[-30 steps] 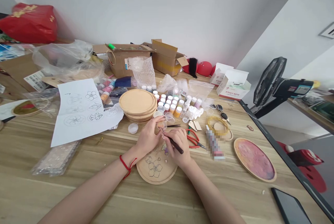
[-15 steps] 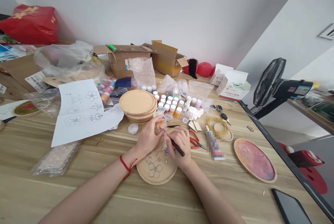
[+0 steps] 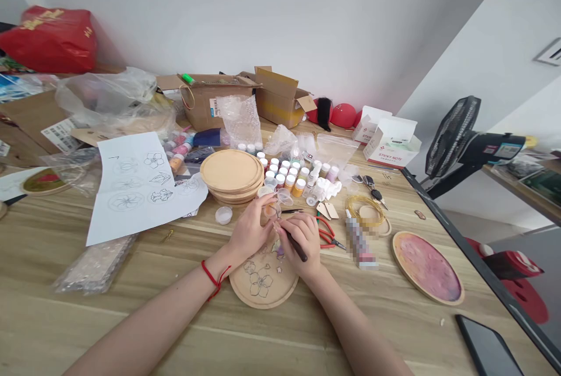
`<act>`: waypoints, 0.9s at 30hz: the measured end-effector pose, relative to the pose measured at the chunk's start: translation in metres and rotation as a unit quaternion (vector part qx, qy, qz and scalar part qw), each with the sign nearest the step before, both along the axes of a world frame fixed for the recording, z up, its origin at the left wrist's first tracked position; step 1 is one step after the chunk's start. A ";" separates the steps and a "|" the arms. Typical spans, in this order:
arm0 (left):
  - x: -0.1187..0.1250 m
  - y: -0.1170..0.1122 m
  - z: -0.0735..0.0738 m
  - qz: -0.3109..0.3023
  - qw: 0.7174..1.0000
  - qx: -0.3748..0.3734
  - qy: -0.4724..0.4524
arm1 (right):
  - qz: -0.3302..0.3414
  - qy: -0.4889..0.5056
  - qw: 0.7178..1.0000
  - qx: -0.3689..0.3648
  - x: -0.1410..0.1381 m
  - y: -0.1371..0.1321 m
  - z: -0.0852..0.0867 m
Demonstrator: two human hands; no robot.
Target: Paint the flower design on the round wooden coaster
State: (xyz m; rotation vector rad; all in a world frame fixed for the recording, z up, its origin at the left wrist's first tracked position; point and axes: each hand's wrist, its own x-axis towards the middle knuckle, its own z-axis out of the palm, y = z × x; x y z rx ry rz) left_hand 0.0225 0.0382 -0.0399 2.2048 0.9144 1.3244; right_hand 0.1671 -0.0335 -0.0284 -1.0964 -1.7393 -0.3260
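Observation:
My left hand [image 3: 250, 225], with a red cord bracelet at the wrist, has its fingers closed around a small clear plastic cup [image 3: 272, 210] with something orange inside. Close beside it, my right hand [image 3: 303, 241] grips a slim tool with a dark handle [image 3: 297, 246]. Its tip is at the cup and the left fingertips, too small to make out. Beneath both hands lies a round wooden plate [image 3: 272, 294] with flower outlines and a few small coloured shapes. The hands cover the plate's far part.
Behind the hands stand stacked round wooden plates [image 3: 230, 170] and several paint bottles [image 3: 290, 182]. Printed flower sheets [image 3: 127, 212] lie left. To the right are red-handled pliers [image 3: 326, 234], a glue-like tube [image 3: 359, 241], a pink painted plate [image 3: 427, 268] and a phone [image 3: 488, 347].
The dark tool handle has shifted slightly left in my right hand. My left hand and the cup stay nearly where they were.

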 end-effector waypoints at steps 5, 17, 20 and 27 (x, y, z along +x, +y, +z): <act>0.001 -0.001 0.001 0.005 1.000 0.004 -0.003 | 0.024 0.027 0.999 -0.003 0.003 0.001 -0.003; 0.000 0.000 0.000 -0.010 1.000 0.028 0.011 | 0.004 0.008 1.000 0.001 0.000 0.000 -0.003; 0.000 0.000 -0.001 0.001 1.000 0.011 0.010 | 0.004 0.000 1.000 0.003 -0.001 0.000 -0.003; 0.000 0.001 0.000 0.001 1.000 0.013 0.011 | 0.001 -0.005 1.000 -0.014 0.000 0.000 -0.003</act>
